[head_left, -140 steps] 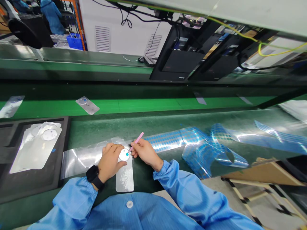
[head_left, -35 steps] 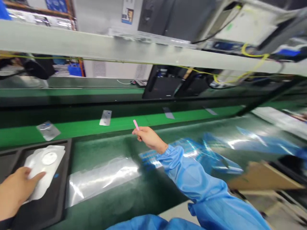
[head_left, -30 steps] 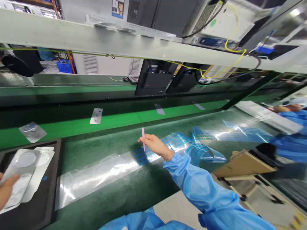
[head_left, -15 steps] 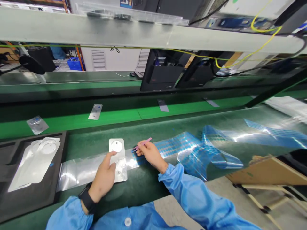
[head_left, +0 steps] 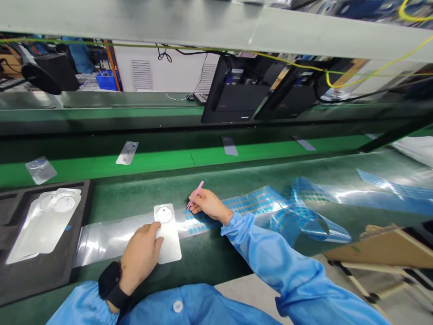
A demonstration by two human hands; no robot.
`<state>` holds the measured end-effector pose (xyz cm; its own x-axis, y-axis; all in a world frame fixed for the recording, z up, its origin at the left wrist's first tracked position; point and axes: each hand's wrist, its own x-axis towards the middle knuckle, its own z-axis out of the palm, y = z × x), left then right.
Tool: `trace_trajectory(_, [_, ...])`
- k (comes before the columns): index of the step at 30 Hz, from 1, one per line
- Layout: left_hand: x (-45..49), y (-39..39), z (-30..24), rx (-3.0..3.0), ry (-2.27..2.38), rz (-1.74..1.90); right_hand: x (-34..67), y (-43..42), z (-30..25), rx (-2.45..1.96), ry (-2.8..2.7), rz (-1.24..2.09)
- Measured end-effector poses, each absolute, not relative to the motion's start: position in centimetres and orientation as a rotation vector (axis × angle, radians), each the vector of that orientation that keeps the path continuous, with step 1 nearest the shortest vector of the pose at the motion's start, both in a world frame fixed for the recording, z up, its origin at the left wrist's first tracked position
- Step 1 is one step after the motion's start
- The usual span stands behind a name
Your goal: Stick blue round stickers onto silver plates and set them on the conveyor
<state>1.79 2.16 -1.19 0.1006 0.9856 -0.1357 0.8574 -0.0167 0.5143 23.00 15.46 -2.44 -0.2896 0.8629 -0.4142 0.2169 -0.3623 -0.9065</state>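
The person's left hand (head_left: 140, 257) is lying spread and open across a white plastic card (head_left: 168, 243), pressing it down, while the right hand (head_left: 209, 204) is pinching pink tweezers (head_left: 195, 195) in a narrow grip just beside the card. A clear film strip (head_left: 115, 239) is running under the card, carrying a sheet of blue dots (head_left: 267, 207) to its right and reaching a black foam tray (head_left: 86, 203) to its left. A green conveyor belt (head_left: 216, 149) is stretching behind the card, bearing similar cards (head_left: 127, 153). Farther behind the card, black monitors (head_left: 237, 90) are hanging before a white wall (head_left: 176, 72), and a blue crate (head_left: 106, 81) is sitting on shelving.
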Motion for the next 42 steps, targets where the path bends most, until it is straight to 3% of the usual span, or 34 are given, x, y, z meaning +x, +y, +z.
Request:
trace_trajectory(7, [0.9, 5.0, -3.5, 2.206, 1.674, 0.737, 22.4, 15.3, -1.5, -1.591, -1.337, 1.644])
trace_trajectory(17, [1.0, 4.8, -5.6, 2.282, 1.623, 0.617, 21.2, 13.0, -0.5, -1.457, -1.279, 1.780])
trace_trajectory(42, [1.3, 4.3, -5.7, 2.400, 1.588, 0.676, 17.7, 13.5, -0.9, -1.668, -1.279, 1.701])
